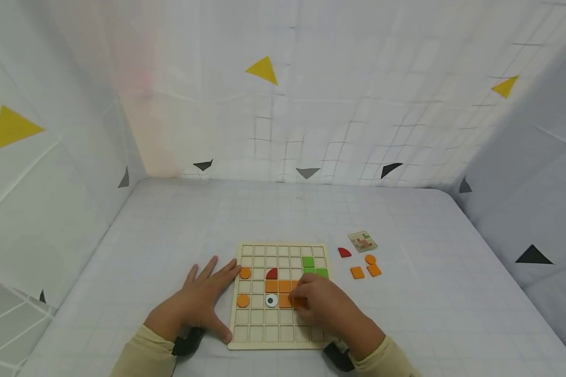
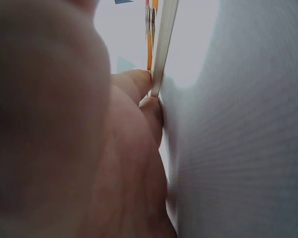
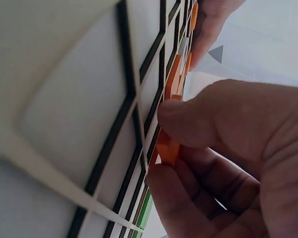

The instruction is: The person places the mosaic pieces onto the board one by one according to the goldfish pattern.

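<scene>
A light wooden grid board [image 1: 258, 318] lies flat on the table. Along its left edge, my left hand [image 1: 193, 301] is spread out, with fingertips and thumb touching the rim. Over the right side of the board, my right hand [image 1: 327, 306] pinches an orange square tile [image 3: 168, 147] between thumb and fingers, tilted against the grid. Next to it sit orange square tiles [image 1: 285, 301], a white eye tile [image 1: 271, 300] and a red quarter-circle tile [image 1: 271, 274]. Two orange round tiles [image 1: 242, 300] lie in the left column, and green square tiles [image 1: 308, 261] at the upper right.
Right of the board lie a small pattern card [image 1: 363, 241], a loose red quarter-circle tile [image 1: 344, 252], two loose orange square tiles [image 1: 357, 273] and an orange round tile [image 1: 370, 259]. White cloth walls [image 1: 283, 120] enclose the table [image 1: 193, 220] at back and sides.
</scene>
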The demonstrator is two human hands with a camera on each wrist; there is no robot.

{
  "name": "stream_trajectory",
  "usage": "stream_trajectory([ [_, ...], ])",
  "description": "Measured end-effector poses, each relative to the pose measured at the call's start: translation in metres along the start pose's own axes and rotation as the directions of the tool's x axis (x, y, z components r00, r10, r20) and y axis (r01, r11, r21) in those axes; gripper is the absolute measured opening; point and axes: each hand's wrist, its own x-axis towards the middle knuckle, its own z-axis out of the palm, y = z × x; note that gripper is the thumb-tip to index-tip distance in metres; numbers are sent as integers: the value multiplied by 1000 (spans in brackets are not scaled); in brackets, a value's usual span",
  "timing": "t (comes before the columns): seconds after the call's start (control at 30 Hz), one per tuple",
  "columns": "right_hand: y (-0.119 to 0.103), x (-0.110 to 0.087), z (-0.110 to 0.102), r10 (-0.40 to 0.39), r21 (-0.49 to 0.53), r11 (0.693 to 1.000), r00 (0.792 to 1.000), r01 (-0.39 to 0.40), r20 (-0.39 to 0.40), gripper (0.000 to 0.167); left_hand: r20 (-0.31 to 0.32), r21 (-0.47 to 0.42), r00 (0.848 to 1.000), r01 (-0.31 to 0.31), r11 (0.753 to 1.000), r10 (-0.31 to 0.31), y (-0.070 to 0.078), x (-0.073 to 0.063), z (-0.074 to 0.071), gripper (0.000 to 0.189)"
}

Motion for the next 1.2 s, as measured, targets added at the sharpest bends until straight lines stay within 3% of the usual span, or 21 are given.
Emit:
stream_trajectory([
  [0.3,-3,1,2,-50,-51,997,999,50,-4,16,-9,-7,1000,-11,1000,11,1,-2,-1,144],
  [0.4,-5,1,4,-33,-62,998,999,32,-9,15,-6,-1,1000,-2,1000,2,0,-1,0,145],
  [0.77,7,-15,-4,102,124,988,992,-92,-70,21,-3,-7,1000,5,1000,-5,0,0,2,145],
  [0.93,14,-24,-15,185,197,967,976,-160,-118,27,-9,0,1000,3,1000,-3,1,0,0,145],
  [1.2,42,-35,-20,360,275,910,919,-309,-159,33,-5,-2,1000,6,1000,-7,3,-1,-1,144],
])
